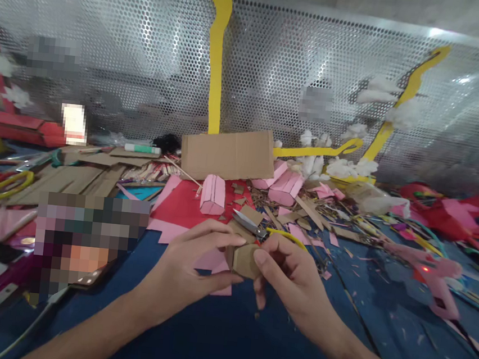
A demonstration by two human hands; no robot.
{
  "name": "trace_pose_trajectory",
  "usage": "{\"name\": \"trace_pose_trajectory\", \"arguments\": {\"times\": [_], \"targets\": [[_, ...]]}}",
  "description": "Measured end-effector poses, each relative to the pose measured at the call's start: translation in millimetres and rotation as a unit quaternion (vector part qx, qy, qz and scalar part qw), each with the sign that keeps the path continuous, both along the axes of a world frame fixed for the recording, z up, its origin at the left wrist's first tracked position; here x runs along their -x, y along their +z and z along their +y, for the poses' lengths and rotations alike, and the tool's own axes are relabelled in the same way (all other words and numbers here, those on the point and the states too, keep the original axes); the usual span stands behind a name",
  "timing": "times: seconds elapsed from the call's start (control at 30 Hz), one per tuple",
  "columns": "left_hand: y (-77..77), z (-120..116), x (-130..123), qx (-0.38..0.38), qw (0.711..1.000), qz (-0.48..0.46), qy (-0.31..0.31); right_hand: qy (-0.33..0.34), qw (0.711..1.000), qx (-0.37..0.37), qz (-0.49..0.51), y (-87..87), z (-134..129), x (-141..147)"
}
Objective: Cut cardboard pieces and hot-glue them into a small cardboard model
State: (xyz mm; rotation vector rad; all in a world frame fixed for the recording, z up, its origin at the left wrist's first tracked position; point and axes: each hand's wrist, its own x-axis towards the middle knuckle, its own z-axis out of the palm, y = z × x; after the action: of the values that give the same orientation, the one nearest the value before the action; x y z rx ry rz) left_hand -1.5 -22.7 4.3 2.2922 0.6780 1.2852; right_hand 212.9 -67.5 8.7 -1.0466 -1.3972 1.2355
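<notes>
Showing no clear long axis, the cardboard piece is on the near side of the scissors, its right edge pinched by the right hand, the left hand bracketing its left with parted fingers, contact unclear.

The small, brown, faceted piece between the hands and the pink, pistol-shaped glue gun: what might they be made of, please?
The brown piece: probably matte cardboard, as its dull tan faces meet at straight edges. The glue gun: likely smooth moulded plastic, judging by its rounded, evenly coloured body.
</notes>
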Motion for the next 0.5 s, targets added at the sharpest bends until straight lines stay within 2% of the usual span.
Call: {"name": "trace_pose_trajectory", "arguments": {"times": [0.5], "targets": [[0.5,-0.2,-0.9,-0.009,1.0,-0.011,-0.006,0.004,1.0,0.002,0.003,0.2,-0.5,-0.2]]}}
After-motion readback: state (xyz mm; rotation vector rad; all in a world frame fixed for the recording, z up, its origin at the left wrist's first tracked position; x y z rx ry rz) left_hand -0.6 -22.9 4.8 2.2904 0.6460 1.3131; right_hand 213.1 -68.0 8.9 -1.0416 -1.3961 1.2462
